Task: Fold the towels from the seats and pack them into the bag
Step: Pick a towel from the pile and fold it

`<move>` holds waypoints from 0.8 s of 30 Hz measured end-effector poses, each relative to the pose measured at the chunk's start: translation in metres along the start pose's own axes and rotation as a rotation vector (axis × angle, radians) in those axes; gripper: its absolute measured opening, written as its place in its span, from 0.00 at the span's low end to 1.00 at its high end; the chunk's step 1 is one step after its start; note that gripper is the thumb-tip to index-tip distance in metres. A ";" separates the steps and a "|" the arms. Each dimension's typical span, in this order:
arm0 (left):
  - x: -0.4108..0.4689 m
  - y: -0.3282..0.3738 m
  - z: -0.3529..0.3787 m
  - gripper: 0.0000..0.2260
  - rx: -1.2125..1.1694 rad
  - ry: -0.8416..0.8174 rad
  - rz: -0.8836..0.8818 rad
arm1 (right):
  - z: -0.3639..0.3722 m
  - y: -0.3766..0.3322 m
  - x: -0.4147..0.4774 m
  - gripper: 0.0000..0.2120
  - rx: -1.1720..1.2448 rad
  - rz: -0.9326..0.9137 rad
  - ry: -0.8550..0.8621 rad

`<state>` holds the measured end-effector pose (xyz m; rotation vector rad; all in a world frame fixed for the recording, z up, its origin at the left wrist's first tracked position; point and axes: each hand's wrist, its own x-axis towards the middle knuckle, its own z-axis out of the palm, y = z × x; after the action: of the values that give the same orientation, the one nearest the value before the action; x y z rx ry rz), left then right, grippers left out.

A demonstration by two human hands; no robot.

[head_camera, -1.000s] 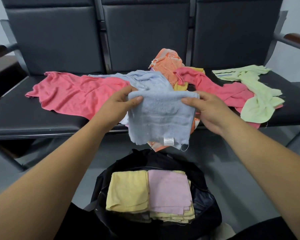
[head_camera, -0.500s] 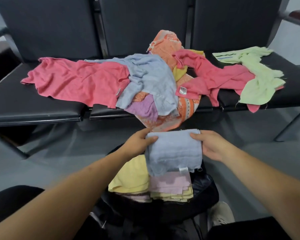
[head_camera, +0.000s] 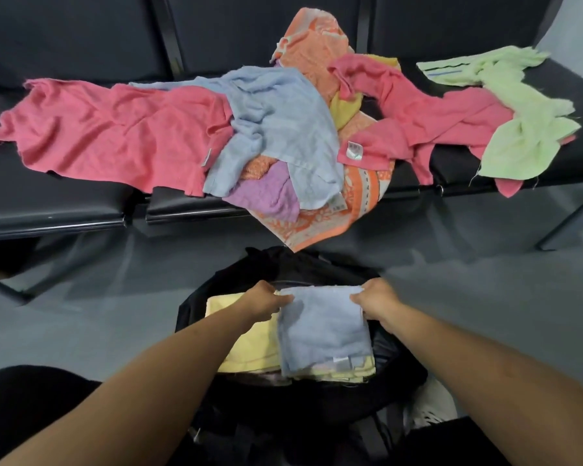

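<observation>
A folded light-blue towel (head_camera: 323,331) lies flat inside the open black bag (head_camera: 401,361) on the floor, on top of other folded towels. My left hand (head_camera: 266,302) grips its far left corner and my right hand (head_camera: 374,297) grips its far right corner. A folded yellow towel (head_camera: 246,348) lies beside it in the bag, partly under my left forearm. On the black seats (head_camera: 48,200) behind lie loose towels: a large pink one (head_camera: 115,132), a light-blue one (head_camera: 283,122), an orange patterned one (head_camera: 317,227), a second pink one (head_camera: 435,126) and a pale green one (head_camera: 525,129).
A purple towel (head_camera: 266,193) peeks out under the blue one at the seat's front edge. The seats' metal legs (head_camera: 566,223) stand on the grey floor (head_camera: 485,297) to the right. A white shoe (head_camera: 428,408) shows beside the bag.
Both hands have carried the folded light-blue towel down from in front of the seats into the bag, where it now lies over the pink folded towel.
</observation>
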<state>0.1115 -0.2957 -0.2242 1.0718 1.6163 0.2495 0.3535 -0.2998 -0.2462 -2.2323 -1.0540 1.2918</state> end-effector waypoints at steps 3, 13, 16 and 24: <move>0.011 -0.005 0.002 0.21 -0.015 -0.113 -0.137 | 0.004 0.003 0.018 0.04 -0.064 -0.028 0.087; -0.003 0.058 -0.018 0.07 0.179 0.058 0.087 | -0.021 -0.059 -0.017 0.05 -0.339 -0.150 -0.029; -0.029 0.098 -0.040 0.07 0.204 0.102 0.224 | -0.045 -0.099 -0.046 0.10 -0.442 -0.308 -0.054; -0.065 0.157 -0.082 0.04 0.101 0.235 0.398 | -0.083 -0.175 -0.077 0.04 -0.043 -0.435 0.058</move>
<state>0.1176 -0.2256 -0.0489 1.4852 1.6217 0.5810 0.3262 -0.2369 -0.0493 -1.9073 -1.4543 1.0178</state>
